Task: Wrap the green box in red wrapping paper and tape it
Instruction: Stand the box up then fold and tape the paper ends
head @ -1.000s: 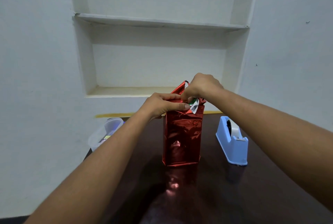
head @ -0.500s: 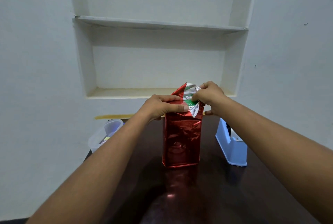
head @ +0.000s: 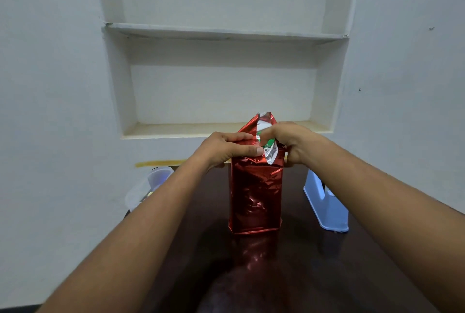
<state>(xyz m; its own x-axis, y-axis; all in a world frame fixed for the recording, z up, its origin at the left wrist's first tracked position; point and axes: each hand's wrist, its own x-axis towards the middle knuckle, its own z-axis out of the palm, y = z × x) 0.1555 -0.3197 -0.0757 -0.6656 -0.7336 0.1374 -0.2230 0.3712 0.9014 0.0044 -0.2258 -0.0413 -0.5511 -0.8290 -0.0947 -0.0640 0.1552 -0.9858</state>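
Observation:
The box stands upright on the dark table, wrapped in shiny red wrapping paper. At its open top a small patch of the green box shows between the paper's silver inner flaps. My left hand grips the top left of the wrapped box, thumb pressed along the front fold. My right hand pinches the paper flap at the top right. A red flap sticks up behind the hands.
A light blue tape dispenser stands on the table to the right of the box, partly behind my right forearm. A clear plastic container sits at the table's far left edge. A white wall with recessed shelves lies behind.
My right hand has moved from over the top of the box to its right side and lower, uncovering the upright flap. The left hand stays put.

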